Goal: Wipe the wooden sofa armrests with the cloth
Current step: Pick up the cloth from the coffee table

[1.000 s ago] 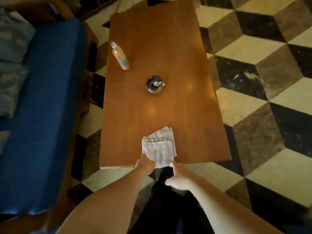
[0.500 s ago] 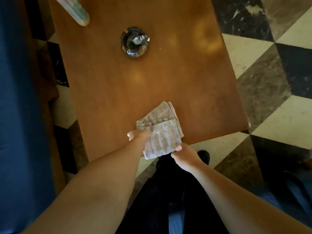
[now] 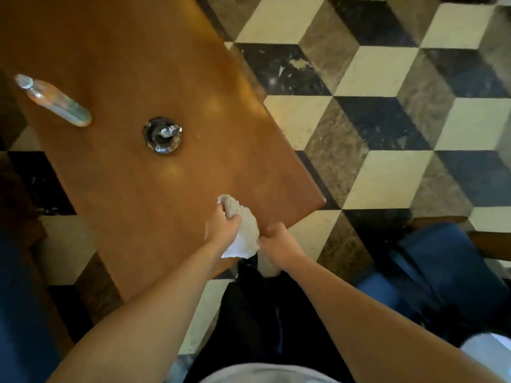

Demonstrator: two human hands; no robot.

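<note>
A: What lies beyond the fingers?
B: The wooden tabletop point(image 3: 132, 64), with a bottle point(image 3: 54, 100) lying far off to their left and a glass ashtray point(image 3: 162, 134) nearer, ahead of them.
A: And the cloth point(image 3: 244, 234)?
B: Bunched between both hands at the tabletop's near edge; left hand point(image 3: 225, 226) fingers are curled round its top, right hand point(image 3: 278, 244) grips its lower side.

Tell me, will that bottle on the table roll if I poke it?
Probably, yes. The bottle lies on its side on the smooth table, and it looks round, so a sideways poke would likely set it rolling. It seems like thin clear plastic, so probably light. I can't tell how full it is.
</note>
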